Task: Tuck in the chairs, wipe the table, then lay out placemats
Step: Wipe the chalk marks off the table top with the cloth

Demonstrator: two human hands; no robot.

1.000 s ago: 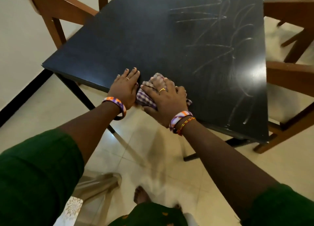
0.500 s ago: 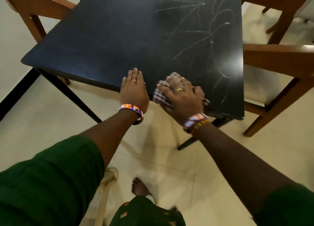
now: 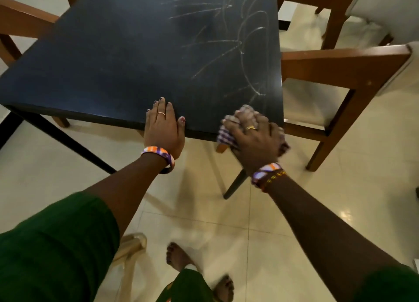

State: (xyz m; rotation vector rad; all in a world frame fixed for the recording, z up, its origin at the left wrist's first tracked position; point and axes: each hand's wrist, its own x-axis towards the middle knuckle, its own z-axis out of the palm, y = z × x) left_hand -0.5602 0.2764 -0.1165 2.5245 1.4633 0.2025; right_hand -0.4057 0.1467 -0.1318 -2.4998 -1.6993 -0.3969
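A black square table (image 3: 127, 59) fills the upper middle, with pale chalk-like scribbles (image 3: 229, 40) on its right half. My right hand (image 3: 256, 138) grips a bunched checked cloth (image 3: 226, 137) at the table's near right corner, partly over the edge. My left hand (image 3: 164, 129) lies flat on the near edge, fingers together, holding nothing. A wooden chair (image 3: 344, 74) with a pale seat stands at the right side, its seat partly under the table. Another wooden chair (image 3: 20, 22) shows at the far left.
A third wooden chair (image 3: 335, 4) stands at the upper right. A light plastic chair (image 3: 129, 256) is low beside my left leg. My bare feet (image 3: 179, 256) stand on cream floor tiles. A black skirting strip runs along the left wall.
My right hand has slid the cloth rightward along the near edge to the table's right corner. My left hand stays flat on the edge, and the gap between the hands has widened.
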